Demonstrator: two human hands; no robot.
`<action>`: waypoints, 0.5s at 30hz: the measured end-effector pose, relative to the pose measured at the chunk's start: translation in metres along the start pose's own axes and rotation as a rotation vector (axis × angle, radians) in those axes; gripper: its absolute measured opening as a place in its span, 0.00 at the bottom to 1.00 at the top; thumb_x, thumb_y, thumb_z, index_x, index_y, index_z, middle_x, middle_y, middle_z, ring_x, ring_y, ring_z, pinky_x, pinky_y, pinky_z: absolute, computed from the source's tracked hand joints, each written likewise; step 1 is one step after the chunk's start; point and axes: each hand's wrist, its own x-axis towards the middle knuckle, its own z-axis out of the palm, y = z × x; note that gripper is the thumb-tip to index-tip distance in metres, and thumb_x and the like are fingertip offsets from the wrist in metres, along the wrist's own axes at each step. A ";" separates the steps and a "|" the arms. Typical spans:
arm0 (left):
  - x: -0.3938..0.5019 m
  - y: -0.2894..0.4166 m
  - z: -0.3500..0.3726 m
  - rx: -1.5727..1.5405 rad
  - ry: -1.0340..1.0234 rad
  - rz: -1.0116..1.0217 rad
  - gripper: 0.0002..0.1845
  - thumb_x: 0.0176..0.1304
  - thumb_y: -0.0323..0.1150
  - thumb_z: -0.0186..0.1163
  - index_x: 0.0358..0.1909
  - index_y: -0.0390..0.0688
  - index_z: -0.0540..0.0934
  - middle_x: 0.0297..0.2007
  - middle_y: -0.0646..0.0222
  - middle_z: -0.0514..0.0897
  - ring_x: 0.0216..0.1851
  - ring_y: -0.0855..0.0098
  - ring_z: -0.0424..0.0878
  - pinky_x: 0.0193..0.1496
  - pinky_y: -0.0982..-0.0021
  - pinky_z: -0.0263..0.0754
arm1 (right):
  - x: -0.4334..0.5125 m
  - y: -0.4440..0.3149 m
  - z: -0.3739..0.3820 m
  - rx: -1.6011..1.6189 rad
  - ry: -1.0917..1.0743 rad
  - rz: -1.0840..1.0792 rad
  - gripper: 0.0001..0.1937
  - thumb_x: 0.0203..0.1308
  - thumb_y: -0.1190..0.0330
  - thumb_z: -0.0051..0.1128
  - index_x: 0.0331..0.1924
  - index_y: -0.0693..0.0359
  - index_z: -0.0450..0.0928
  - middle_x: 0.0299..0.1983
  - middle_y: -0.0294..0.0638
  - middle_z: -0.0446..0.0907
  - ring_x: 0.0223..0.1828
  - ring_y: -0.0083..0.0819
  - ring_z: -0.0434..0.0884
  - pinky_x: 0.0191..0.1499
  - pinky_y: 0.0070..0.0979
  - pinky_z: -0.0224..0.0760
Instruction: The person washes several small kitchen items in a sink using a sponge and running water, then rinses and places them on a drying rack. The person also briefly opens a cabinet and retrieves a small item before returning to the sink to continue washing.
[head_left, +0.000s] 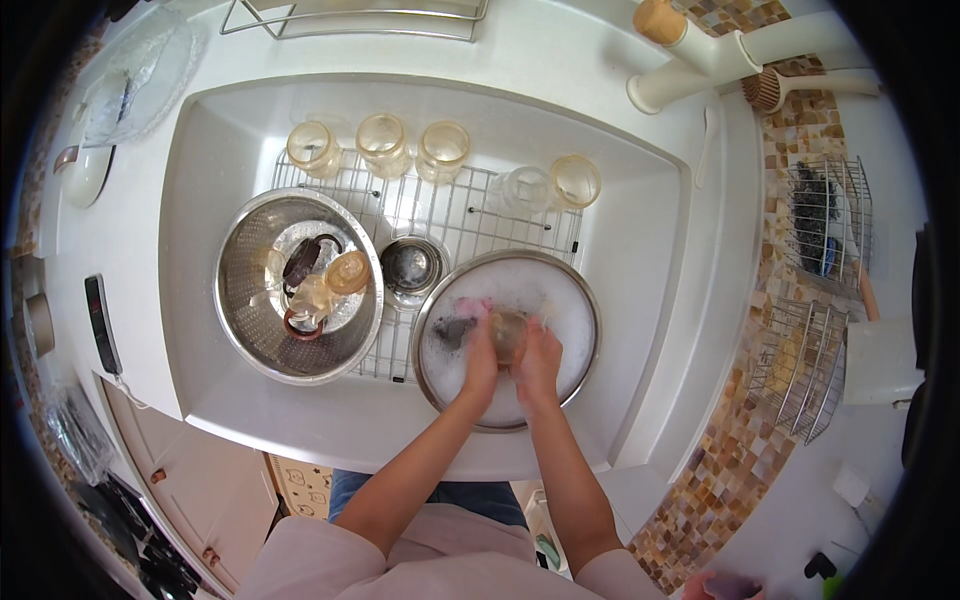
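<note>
My left hand and my right hand grip a clear amber-tinted container from both sides, over a round steel basin of foamy water. Motion blur softens the fingers, and the container's lower part is hard to make out. Beside my left hand, a dark grey item and a pink item show in the suds. To the left stands a perforated steel colander. In it lie a dark brown ring-shaped part, an amber bottle nipple and a reddish-brown handled ring.
Several amber-rimmed, wide-mouth clear bottles stand on a wire rack along the back of the white sink. A drain lies between colander and basin. The cream faucet rises at the back right.
</note>
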 end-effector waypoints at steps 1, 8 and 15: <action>-0.004 -0.002 0.005 0.244 0.168 0.115 0.21 0.63 0.45 0.47 0.49 0.39 0.71 0.42 0.64 0.77 0.43 0.72 0.74 0.43 0.72 0.70 | 0.001 0.002 0.000 0.070 0.016 0.009 0.12 0.64 0.60 0.46 0.30 0.60 0.69 0.20 0.31 0.70 0.22 0.15 0.71 0.21 0.14 0.59; -0.006 0.033 0.019 0.071 0.400 -0.149 0.22 0.60 0.50 0.51 0.49 0.44 0.72 0.44 0.69 0.76 0.43 0.71 0.74 0.42 0.71 0.70 | -0.017 0.002 -0.031 -1.006 0.046 -0.871 0.09 0.63 0.65 0.43 0.29 0.60 0.69 0.25 0.43 0.74 0.20 0.35 0.75 0.21 0.28 0.64; 0.004 0.057 0.029 -0.212 0.401 -0.523 0.18 0.61 0.50 0.46 0.43 0.49 0.75 0.40 0.69 0.78 0.39 0.66 0.75 0.41 0.60 0.68 | -0.001 -0.022 -0.039 -1.763 -0.226 -0.940 0.07 0.58 0.65 0.45 0.30 0.59 0.71 0.27 0.44 0.76 0.18 0.40 0.77 0.17 0.34 0.68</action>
